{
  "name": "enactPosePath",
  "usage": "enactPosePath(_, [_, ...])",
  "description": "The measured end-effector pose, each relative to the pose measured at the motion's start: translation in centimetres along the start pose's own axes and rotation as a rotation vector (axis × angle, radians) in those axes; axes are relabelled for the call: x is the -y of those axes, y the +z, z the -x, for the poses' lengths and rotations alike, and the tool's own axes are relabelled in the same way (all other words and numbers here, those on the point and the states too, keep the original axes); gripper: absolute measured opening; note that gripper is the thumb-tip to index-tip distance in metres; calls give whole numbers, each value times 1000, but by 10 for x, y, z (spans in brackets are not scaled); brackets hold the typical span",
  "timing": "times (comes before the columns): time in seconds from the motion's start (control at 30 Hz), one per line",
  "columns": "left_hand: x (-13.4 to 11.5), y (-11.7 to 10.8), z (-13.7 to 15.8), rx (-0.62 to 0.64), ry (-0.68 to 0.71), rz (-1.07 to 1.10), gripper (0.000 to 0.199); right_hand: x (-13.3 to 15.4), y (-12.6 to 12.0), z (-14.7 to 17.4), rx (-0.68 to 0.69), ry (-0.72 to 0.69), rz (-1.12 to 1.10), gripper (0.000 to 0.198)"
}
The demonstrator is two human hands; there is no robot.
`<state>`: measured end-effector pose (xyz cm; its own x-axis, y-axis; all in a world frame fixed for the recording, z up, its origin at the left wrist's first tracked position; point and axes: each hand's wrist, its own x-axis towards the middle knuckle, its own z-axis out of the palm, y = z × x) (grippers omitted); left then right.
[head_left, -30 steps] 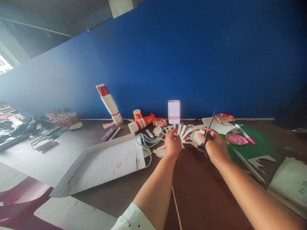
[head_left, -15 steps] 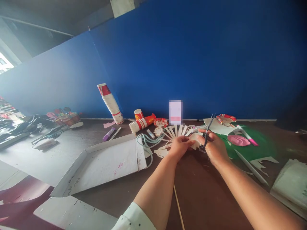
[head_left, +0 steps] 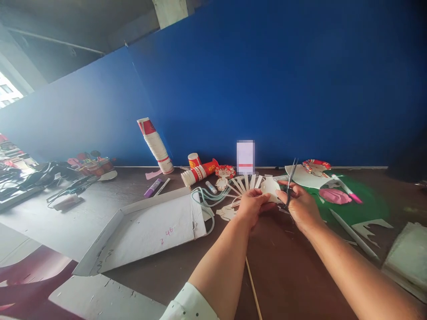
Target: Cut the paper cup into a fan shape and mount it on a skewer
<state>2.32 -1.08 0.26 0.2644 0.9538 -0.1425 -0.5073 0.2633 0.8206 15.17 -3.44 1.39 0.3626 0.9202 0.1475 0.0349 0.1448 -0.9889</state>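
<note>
My left hand is closed, pinching a small off-white paper piece with a rounded upper edge. My right hand grips dark scissors, blades pointing up; its thumb and forefinger reach the right edge of the same paper. Behind my left hand, white paper strips fan out; whether they join the held piece is hidden. Left of that hand lies a pale cut-out paper shape. A paper figure with a red, curly rim stands or leans farther back.
A shallow white box lies at left, beside pale tubing. Stacked paper cups lean near the blue partition; more cups lie sideways. A thin wooden stick is in front. At right are a pink marker and paper scraps.
The paper piece has turned and risen slightly, showing more of its face between my hands. The scissors stay upright in my right hand. The whole view has shifted slightly.
</note>
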Motion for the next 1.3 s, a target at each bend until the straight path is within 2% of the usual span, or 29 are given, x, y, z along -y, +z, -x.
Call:
enactPosePath(0.1, [0, -1, 0, 20, 7, -55, 31, 1, 0, 0, -3, -4, 20, 35])
enactPosePath(0.3, [1, -1, -3, -37, 22, -105, 31, -1, -1, -2, 21, -7, 10, 36])
enactPosePath(0.47, [1, -2, -4, -45, 31, -109, 33, -1, -1, -2, -21, -39, 23, 37])
enactPosePath(0.7, [2, -3, -3, -15, 52, -134, 35, 5, -1, 1, -47, 11, 52, 38])
enactPosePath(0.83, [1, -4, -4, -28, 92, -160, 33, -2, -3, -2, 31, 9, 48, 43])
enactPosePath(0.93, [-3, -6, -6, -99, 116, -119, 32, -8, -6, -6, 87, 4, 195, 37])
enactPosePath(1.0, [-7, -9, -8, -153, 130, -64, 32, -10, -9, -8, 171, 10, 315, 32])
enactPosePath(1.1, [-12, -13, -12, -217, 163, 30, 34, -10, -13, -9, 330, 42, 472, 37])
enactPosePath(1.2, [-15, -17, -16, -249, 197, 96, 35, -7, -15, -7, 514, 19, 535, 47])
enactPosePath(1.3, [-15, -18, -17, -261, 215, 96, 34, -4, -16, -5, 587, 16, 557, 54])
